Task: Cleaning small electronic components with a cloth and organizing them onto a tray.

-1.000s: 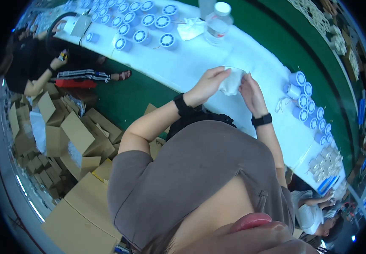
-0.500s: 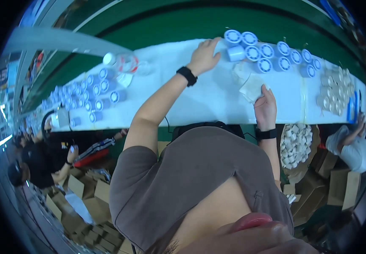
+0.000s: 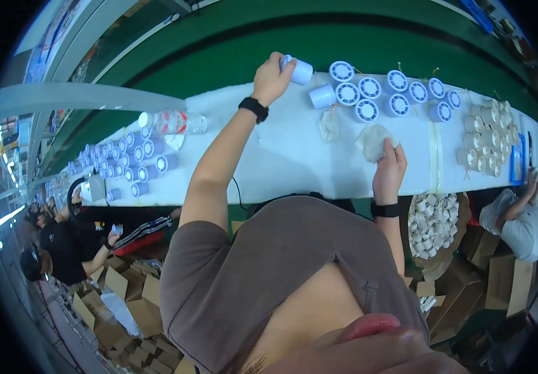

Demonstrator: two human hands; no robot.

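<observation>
My left hand (image 3: 272,81) is closed round a white cylindrical cup with a slotted end cap (image 3: 300,73), held tilted over the table's far edge. In my right hand (image 3: 390,171), a crumpled white cloth (image 3: 373,141) is pinched between thumb and fingers, just above the table. One similar cup (image 3: 322,96) lies on its side right of my left hand. Beyond my right hand stand several more capped cups (image 3: 366,111), slotted ends up, some with thin wires sticking out. A small whitish cloth or paper piece (image 3: 328,126) lies beside the tipped cup.
More capped cups (image 3: 149,148) crowd the left of the white-covered table (image 3: 269,162), near a clear plastic bottle (image 3: 181,122) lying down. Uncapped whitish cups (image 3: 490,134) and a blue tray (image 3: 518,161) are at right. Below are a bag of white parts (image 3: 433,224), cardboard boxes (image 3: 144,305) and co-workers.
My left hand has taken one capped cup from the left end of the group and drawn it leftward. My right hand still grips the cloth, now more bunched. The whole view has shifted.
</observation>
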